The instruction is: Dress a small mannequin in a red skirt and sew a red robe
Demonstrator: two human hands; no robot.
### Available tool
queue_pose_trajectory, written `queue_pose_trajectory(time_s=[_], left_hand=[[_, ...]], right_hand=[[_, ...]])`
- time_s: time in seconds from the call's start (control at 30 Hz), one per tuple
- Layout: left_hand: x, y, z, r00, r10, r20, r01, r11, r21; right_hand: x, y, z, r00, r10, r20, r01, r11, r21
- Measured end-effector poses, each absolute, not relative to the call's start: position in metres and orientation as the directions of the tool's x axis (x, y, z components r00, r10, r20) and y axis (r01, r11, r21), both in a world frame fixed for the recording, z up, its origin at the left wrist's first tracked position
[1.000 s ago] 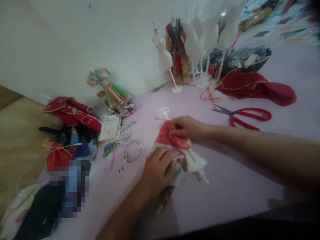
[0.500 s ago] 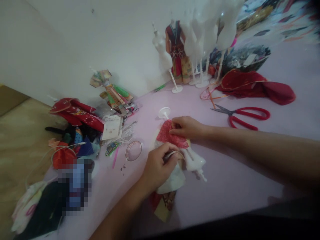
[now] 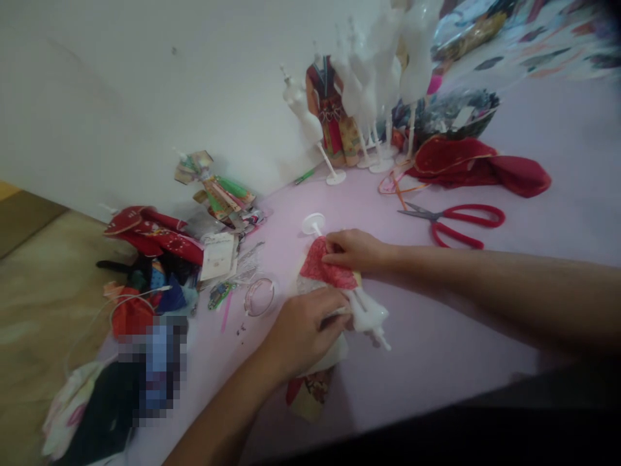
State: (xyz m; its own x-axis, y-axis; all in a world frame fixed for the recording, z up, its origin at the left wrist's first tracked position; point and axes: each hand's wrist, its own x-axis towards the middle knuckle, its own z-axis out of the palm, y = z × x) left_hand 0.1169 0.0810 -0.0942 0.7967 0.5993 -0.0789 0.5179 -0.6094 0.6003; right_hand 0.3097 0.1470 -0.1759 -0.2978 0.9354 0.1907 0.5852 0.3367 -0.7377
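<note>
Small red dress [image 3: 315, 265] and a white mannequin [image 3: 369, 310] lie together at the middle of the lilac desk [image 3: 412, 375], the mannequin's neck end toward the person and its round base pointing away. Pale cloth [image 3: 334, 353] and a patterned piece spill out on the near side, beneath the left hand [image 3: 303, 330]; whether these belong to the dress cannot be told. The left hand pinches a cloth edge between thumb and fingers beside the mannequin's chest. Farther out, the right hand [image 3: 356, 249] grips the red fabric near the base. The two hands are close but apart.

Beyond the left hand lies a thin hoop [image 3: 248, 299]; past the right forearm, red-handled scissors [image 3: 437, 217] rest open. Behind them sits a heap of dark red cloth [image 3: 456, 162], then upright mannequins [image 3: 359, 97], one dressed, before a pale wall [image 3: 121, 97].
</note>
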Motion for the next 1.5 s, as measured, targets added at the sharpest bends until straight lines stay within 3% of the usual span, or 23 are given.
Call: queue_pose_trajectory(time_s=[0.3,0.43,0.7,1.03,1.23,1.5], left_hand=[[0.123,0.082,-0.102,0.688,0.723,0.064,0.558,-0.584,0.589],[0.133,0.081,-0.101,0.679,0.733,0.050,0.565,-0.565,0.601],[0.146,0.086,-0.100,0.640,0.768,0.011,0.660,-0.558,0.503],[0.145,0.087,-0.092,0.669,0.742,-0.047,0.621,-0.523,0.584],[0.141,0.086,-0.092,0.697,0.717,-0.015,0.610,-0.582,0.538],[0.132,0.075,-0.094,0.646,0.763,0.024,0.591,-0.519,0.617]], right_hand=[[0.312,0.141,-0.173,-0.308,0.925,0.222,0.535,0.362,-0.764],[0.310,0.138,-0.171,-0.292,0.934,0.205,0.527,0.336,-0.780],[0.308,0.135,-0.172,-0.293,0.939,0.178,0.507,0.311,-0.804],[0.315,0.134,-0.158,-0.321,0.933,0.163,0.519,0.317,-0.794],[0.330,0.126,-0.135,-0.395,0.909,0.132,0.498,0.333,-0.801],[0.334,0.124,-0.130,-0.447,0.881,0.153,0.477,0.380,-0.792]])
